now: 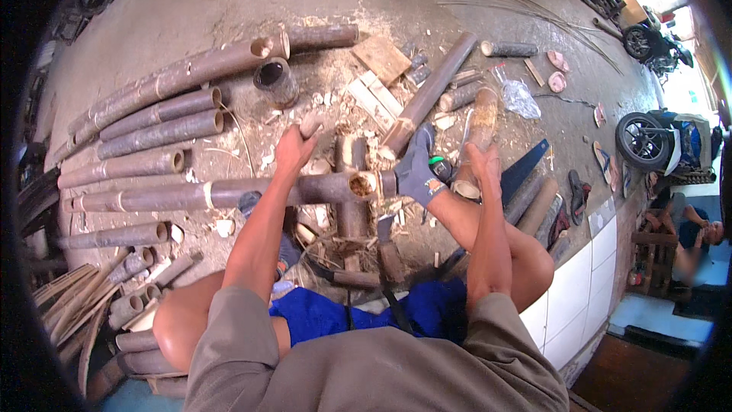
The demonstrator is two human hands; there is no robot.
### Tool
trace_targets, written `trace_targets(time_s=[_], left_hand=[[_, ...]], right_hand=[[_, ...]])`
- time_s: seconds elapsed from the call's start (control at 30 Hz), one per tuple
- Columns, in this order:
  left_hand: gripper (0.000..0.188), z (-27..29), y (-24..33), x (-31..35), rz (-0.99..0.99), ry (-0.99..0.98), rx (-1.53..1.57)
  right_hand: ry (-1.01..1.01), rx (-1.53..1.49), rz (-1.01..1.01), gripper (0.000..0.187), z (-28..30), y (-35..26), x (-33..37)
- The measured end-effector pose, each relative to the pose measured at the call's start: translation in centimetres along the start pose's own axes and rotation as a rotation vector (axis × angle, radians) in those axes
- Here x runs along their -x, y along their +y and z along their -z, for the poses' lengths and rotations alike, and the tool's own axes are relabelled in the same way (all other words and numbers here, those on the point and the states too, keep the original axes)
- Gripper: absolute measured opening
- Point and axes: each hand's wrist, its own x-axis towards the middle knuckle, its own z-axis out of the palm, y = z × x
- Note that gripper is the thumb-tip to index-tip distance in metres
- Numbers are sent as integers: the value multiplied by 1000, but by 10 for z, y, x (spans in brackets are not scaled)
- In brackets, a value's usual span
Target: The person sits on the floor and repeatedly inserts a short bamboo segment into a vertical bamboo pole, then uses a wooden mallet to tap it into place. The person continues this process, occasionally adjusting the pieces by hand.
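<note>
My left hand (294, 146) is closed around a short, pale wooden stub (311, 123), whose upper end sticks out above the fist; its lower part is hidden. In my right hand (484, 166) is a thick, worn bamboo piece (484, 118), yellowish and scuffed toward its far end. Between my arms a long brown bamboo pole (255, 190) lies crosswise, with a rough hole (364, 185) cut near its right end. A shorter bamboo length (351, 154) passes beneath it. My grey-covered foot (415, 168) rests beside that end of the pole.
Several bamboo poles (160, 135) lie at the left, with split strips (76, 305) nearer me. Wood chips and pale blocks (375, 99) litter the floor beyond. A saw (524, 172) lies right of my hand. Sandals (604, 164) and a motorbike (646, 141) are farther right.
</note>
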Motion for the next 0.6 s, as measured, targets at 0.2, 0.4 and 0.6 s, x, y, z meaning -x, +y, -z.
trace_targets(time_s=[0.2, 0.4, 0.6], left_hand=[[56, -12, -40, 29, 20, -4, -34], [54, -11, -26, 41, -117, 92, -106], [50, 1, -21, 54, -64, 82, -83]], right_hand=[[162, 318, 18, 88, -56, 16, -36], [-14, 424, 421, 90, -124, -68, -14], [-189, 587, 290, 100, -168, -127, 5]])
